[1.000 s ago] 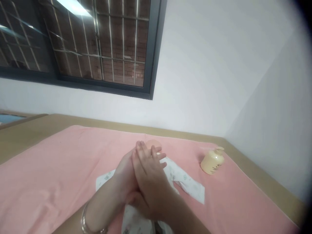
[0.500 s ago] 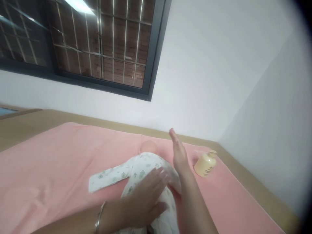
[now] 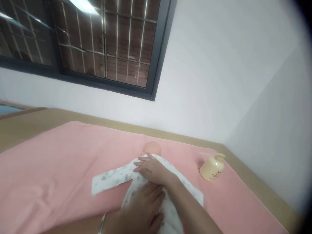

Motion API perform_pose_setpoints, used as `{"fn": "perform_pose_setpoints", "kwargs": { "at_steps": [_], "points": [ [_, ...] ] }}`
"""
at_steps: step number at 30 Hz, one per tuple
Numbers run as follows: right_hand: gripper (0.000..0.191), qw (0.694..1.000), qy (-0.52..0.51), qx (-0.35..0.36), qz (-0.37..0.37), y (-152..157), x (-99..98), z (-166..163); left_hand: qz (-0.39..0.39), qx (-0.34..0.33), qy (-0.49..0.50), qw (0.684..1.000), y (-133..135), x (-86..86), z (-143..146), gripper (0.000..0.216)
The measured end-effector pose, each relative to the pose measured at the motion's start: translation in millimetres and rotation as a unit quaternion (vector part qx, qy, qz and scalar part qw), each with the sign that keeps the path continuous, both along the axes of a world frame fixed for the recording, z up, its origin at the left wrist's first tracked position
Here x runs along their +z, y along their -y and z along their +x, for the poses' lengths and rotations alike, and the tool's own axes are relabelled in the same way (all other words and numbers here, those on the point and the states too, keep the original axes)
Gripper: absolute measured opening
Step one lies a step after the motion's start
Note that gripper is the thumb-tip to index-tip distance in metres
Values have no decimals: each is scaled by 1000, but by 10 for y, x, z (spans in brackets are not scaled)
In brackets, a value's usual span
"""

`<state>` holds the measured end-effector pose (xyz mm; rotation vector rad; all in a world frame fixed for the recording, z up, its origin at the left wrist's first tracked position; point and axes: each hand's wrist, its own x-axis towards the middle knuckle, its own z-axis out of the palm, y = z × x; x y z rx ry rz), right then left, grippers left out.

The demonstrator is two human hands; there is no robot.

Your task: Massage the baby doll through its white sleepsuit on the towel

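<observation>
A white baby garment (image 3: 115,177) with small green prints lies on the pink sheet, its sleeves stretched out to both sides. Above its collar shows the smooth, rounded top of a head (image 3: 152,148), seemingly a doll's; the face is hidden. My right hand (image 3: 152,169) rests flat across the upper chest of the garment, fingers spread towards the left sleeve. Just below it, my left hand (image 3: 143,204), with a silver bracelet at the wrist, lies on the front of the garment, its fingers extended and somewhat blurred. Neither hand grips the cloth visibly.
A cream pump bottle (image 3: 211,167) stands to the right on the pink sheet (image 3: 63,156). Behind runs the tan table edge (image 3: 185,138) against a white wall (image 3: 207,81). A dark-framed window (image 3: 153,71) with metal bars is at the upper left.
My right hand has come from a raised position on the right down onto the garment's chest. The right sleeve now shows spread out. My left hand has shifted slightly downward.
</observation>
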<state>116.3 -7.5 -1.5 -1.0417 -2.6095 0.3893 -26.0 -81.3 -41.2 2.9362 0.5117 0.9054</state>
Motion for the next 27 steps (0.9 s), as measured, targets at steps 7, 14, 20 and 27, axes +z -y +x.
{"fn": "perform_pose_setpoints", "kwargs": {
  "at_steps": [7, 14, 20, 27],
  "points": [
    [51, 998, 47, -38, 25, 197, -197, 458, -22, 27, -10, 999, 68, 59, -76, 44],
    [46, 998, 55, 33, -3, 403, -31, 232, -54, 25, 2, 998, 65, 87, -33, 36],
    [45, 998, 53, -17, 41, 131, -160, 255, -43, 19, 20, 999, 34, -66, 17, 38],
    [51, 993, -18, -88, 75, 434, -530, 597, -37, 10, 17, 999, 51, -53, -12, 44]
  ]
}}
